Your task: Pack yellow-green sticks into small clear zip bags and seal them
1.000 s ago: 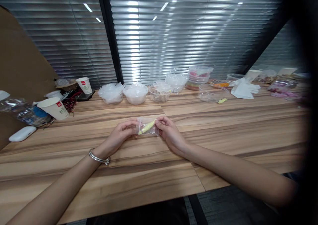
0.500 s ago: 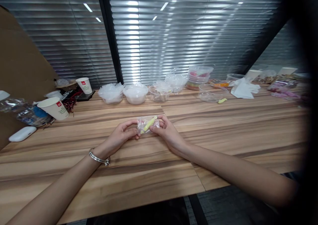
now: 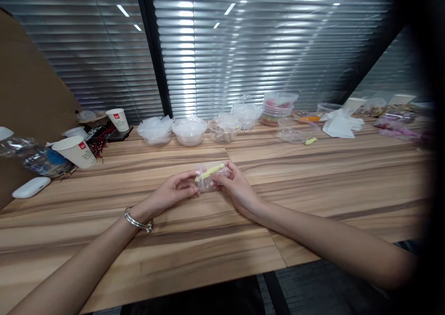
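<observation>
Clear bag (image 3: 205, 184) held over the desk (image 3: 208, 245)
I see my right hand (image 3: 237, 185) pinching it in its fingers, yellow strip (image 3: 212, 170) inside; my left hand (image 3: 173, 191) curls at its edge, fingers' grip I cannot tell.

A yellow strip (image 3: 209, 172) is showing through a colourless bag (image 3: 204, 184), while the table (image 3: 208, 241) is displaying light brown grain with darker streaks. Two white cups (image 3: 74, 152) are bearing red squares, and a bracelet (image 3: 138, 222) is gleaming silver.
</observation>
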`<act>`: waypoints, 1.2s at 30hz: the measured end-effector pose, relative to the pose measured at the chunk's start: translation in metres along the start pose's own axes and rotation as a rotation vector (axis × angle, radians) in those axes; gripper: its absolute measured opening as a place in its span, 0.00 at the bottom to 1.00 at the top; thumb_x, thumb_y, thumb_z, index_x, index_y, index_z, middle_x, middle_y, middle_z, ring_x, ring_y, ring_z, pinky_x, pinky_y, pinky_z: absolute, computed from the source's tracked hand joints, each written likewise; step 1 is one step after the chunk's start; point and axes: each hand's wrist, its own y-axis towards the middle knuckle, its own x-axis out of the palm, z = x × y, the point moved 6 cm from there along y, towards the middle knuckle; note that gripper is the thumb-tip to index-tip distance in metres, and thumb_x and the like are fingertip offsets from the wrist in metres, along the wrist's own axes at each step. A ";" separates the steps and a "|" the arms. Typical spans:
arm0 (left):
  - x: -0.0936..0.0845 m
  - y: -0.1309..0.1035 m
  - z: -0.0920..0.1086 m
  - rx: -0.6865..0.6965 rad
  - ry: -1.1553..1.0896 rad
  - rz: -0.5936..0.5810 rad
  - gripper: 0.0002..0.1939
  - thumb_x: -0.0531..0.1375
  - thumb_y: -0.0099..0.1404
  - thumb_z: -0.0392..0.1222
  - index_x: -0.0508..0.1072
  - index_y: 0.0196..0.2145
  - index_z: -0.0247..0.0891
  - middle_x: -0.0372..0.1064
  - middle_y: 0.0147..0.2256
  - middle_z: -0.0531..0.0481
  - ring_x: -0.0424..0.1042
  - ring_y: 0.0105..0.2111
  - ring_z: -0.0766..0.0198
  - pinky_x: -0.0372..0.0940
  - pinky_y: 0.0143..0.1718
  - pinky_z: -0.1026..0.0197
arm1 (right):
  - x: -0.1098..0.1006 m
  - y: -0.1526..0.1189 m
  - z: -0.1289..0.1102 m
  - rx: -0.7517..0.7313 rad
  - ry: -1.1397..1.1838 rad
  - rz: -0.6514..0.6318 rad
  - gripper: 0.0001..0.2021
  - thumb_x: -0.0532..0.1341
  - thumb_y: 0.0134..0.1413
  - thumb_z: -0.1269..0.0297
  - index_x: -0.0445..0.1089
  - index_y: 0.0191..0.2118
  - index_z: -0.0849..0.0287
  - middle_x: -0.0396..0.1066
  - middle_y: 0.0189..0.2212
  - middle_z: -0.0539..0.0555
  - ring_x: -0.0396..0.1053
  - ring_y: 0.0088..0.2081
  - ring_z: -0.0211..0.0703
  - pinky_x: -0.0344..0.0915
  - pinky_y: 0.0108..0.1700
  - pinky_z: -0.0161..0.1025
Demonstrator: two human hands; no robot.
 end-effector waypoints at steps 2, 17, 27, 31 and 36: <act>0.002 0.000 -0.001 -0.012 0.010 -0.012 0.31 0.61 0.58 0.37 0.56 0.58 0.37 0.69 0.33 0.50 0.67 0.36 0.66 0.60 0.43 0.59 | 0.000 0.001 0.001 0.012 0.001 -0.007 0.11 0.64 0.45 0.66 0.61 0.35 0.57 0.70 0.30 0.49 0.68 0.29 0.35 0.65 0.35 0.35; 0.001 0.002 0.008 0.039 -0.075 0.093 0.16 0.58 0.61 0.41 0.69 0.47 0.34 0.70 0.37 0.45 0.69 0.33 0.64 0.63 0.40 0.59 | 0.000 -0.001 0.000 -0.003 -0.004 -0.043 0.19 0.63 0.47 0.66 0.58 0.45 0.50 0.69 0.32 0.47 0.68 0.28 0.35 0.66 0.35 0.37; -0.002 0.000 0.005 -0.013 -0.037 0.120 0.19 0.58 0.61 0.41 0.67 0.50 0.35 0.72 0.35 0.46 0.70 0.35 0.63 0.63 0.42 0.58 | -0.002 0.000 0.002 0.015 0.001 -0.041 0.14 0.63 0.47 0.65 0.59 0.39 0.54 0.68 0.34 0.49 0.68 0.29 0.35 0.65 0.35 0.37; 0.002 -0.002 0.012 0.005 -0.012 0.107 0.19 0.59 0.60 0.41 0.68 0.49 0.35 0.71 0.40 0.45 0.69 0.36 0.64 0.63 0.43 0.59 | -0.002 0.001 0.003 0.032 -0.022 -0.038 0.13 0.64 0.47 0.65 0.60 0.38 0.55 0.68 0.33 0.49 0.67 0.29 0.36 0.65 0.35 0.37; 0.000 -0.002 0.013 -0.044 0.027 0.184 0.22 0.60 0.59 0.42 0.67 0.50 0.33 0.70 0.41 0.43 0.69 0.33 0.66 0.62 0.42 0.59 | -0.002 0.002 0.003 0.016 -0.051 -0.045 0.14 0.64 0.46 0.64 0.60 0.38 0.56 0.69 0.34 0.50 0.67 0.30 0.36 0.65 0.36 0.36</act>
